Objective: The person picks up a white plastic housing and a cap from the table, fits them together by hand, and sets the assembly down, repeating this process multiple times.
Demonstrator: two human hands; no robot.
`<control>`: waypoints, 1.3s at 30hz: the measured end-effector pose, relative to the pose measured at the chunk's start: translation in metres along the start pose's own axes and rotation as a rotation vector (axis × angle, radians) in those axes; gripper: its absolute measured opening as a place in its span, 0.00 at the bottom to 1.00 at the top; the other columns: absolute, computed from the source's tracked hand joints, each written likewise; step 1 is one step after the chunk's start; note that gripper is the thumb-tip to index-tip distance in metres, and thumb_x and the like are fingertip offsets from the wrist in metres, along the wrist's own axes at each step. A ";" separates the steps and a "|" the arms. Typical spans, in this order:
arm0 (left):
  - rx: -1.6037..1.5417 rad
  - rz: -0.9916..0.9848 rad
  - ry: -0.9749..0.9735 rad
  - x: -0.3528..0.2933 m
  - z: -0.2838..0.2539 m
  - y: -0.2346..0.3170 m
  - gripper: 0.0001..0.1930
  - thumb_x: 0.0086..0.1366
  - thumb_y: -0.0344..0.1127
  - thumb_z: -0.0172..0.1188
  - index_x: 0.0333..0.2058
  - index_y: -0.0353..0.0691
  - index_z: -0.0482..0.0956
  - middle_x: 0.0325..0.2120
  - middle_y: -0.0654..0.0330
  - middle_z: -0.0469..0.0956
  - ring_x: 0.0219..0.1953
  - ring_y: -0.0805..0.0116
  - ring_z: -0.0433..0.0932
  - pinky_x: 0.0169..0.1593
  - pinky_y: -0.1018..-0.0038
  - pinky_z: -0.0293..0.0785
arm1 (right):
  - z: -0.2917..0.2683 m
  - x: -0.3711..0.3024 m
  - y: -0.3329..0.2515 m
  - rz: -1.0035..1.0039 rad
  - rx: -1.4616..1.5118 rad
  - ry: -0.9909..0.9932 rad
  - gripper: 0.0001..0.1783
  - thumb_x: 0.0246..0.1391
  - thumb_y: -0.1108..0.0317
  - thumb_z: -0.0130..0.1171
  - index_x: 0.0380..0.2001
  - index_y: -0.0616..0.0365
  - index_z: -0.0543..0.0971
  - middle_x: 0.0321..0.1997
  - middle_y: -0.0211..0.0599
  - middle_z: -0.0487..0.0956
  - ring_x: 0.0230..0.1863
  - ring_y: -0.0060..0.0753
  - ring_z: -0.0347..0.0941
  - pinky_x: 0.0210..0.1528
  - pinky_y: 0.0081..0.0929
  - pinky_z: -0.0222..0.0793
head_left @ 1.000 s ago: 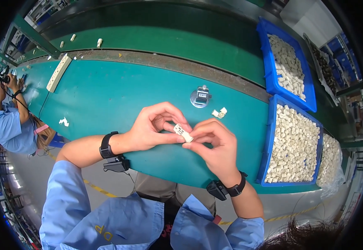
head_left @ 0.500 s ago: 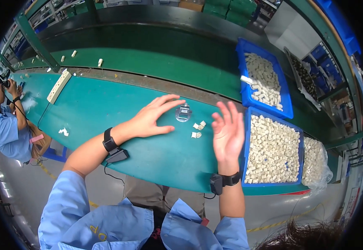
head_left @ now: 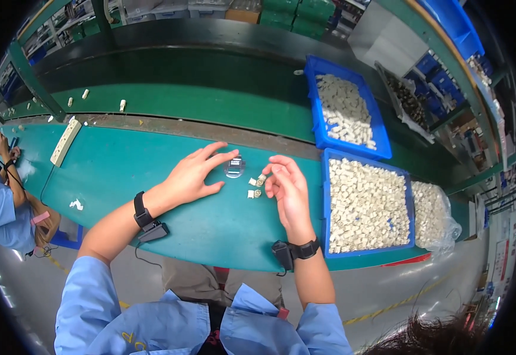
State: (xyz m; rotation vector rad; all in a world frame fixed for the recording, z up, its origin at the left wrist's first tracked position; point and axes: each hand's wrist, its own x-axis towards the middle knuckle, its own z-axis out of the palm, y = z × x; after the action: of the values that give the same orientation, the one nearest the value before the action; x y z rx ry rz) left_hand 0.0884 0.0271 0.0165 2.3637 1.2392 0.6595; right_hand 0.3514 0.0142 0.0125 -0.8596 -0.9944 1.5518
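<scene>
My left hand (head_left: 191, 179) is open over the green table, fingers spread and thumb apart. Its fingertips are beside a small clear round device (head_left: 235, 168) with a dark display, perhaps a tally counter. My right hand (head_left: 291, 192) has loosely bent fingers, with gaps between them and nothing visible in them. Its fingertips are at the edge of several small cream plastic pieces (head_left: 252, 194); whether they touch one is unclear. Each wrist wears a black strap with a small box.
On the right stand a blue bin (head_left: 327, 201) full of small cream pieces, another blue bin (head_left: 314, 97) behind it, and a bulging clear bag (head_left: 432, 216). A power strip (head_left: 66, 142) lies on the left, near a seated co-worker (head_left: 6, 201). Loose pieces dot the green belt (head_left: 169, 89).
My right hand has turned from a raised, spread palm to bent fingers close to the cream pieces. My left hand stays beside the round device. The whole view has shifted a little.
</scene>
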 end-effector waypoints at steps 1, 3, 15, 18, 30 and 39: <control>0.015 0.004 0.003 -0.002 -0.001 -0.002 0.45 0.56 0.36 0.73 0.73 0.55 0.66 0.71 0.49 0.64 0.69 0.43 0.67 0.69 0.54 0.70 | 0.005 0.002 -0.008 -0.009 -0.033 0.003 0.14 0.72 0.68 0.54 0.57 0.60 0.75 0.45 0.35 0.82 0.34 0.20 0.76 0.33 0.19 0.70; 0.048 0.003 0.013 -0.009 -0.009 -0.013 0.46 0.56 0.36 0.73 0.74 0.54 0.64 0.70 0.49 0.65 0.69 0.43 0.68 0.69 0.54 0.69 | 0.030 0.001 -0.038 0.021 -0.222 -0.121 0.14 0.72 0.67 0.55 0.56 0.59 0.77 0.45 0.35 0.82 0.35 0.20 0.77 0.34 0.19 0.71; -0.158 -0.013 0.070 -0.034 -0.021 -0.086 0.50 0.59 0.38 0.70 0.77 0.41 0.53 0.68 0.45 0.66 0.64 0.44 0.70 0.66 0.56 0.66 | 0.030 0.387 -0.027 0.095 -1.761 -0.072 0.20 0.61 0.69 0.55 0.55 0.56 0.83 0.45 0.52 0.87 0.41 0.54 0.86 0.42 0.43 0.83; -0.229 -0.026 0.089 -0.043 -0.013 -0.101 0.46 0.62 0.38 0.66 0.76 0.40 0.54 0.67 0.46 0.67 0.64 0.46 0.70 0.66 0.55 0.65 | -0.026 0.479 0.013 -0.303 -2.110 -0.019 0.22 0.62 0.70 0.49 0.58 0.60 0.78 0.51 0.64 0.82 0.48 0.64 0.82 0.50 0.52 0.80; -0.421 -0.028 0.237 -0.063 0.001 -0.101 0.35 0.65 0.34 0.62 0.70 0.41 0.64 0.57 0.50 0.74 0.57 0.54 0.77 0.56 0.61 0.76 | -0.064 0.491 0.012 -0.306 -2.416 0.194 0.09 0.61 0.69 0.61 0.43 0.58 0.84 0.43 0.51 0.87 0.43 0.55 0.86 0.46 0.48 0.82; 0.118 -0.326 0.789 -0.035 -0.073 -0.176 0.15 0.55 0.29 0.60 0.43 0.42 0.84 0.41 0.52 0.80 0.49 0.47 0.79 0.52 0.54 0.79 | -0.122 0.324 -0.164 -0.153 -2.134 0.111 0.32 0.50 0.68 0.73 0.60 0.58 0.78 0.36 0.50 0.86 0.24 0.42 0.84 0.30 0.38 0.80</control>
State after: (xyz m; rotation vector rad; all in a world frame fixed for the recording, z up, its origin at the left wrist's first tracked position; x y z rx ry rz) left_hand -0.0863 0.1003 -0.0267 1.9442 1.9602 1.5111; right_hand 0.4637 0.3686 0.1058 -1.9999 -2.4082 -0.3205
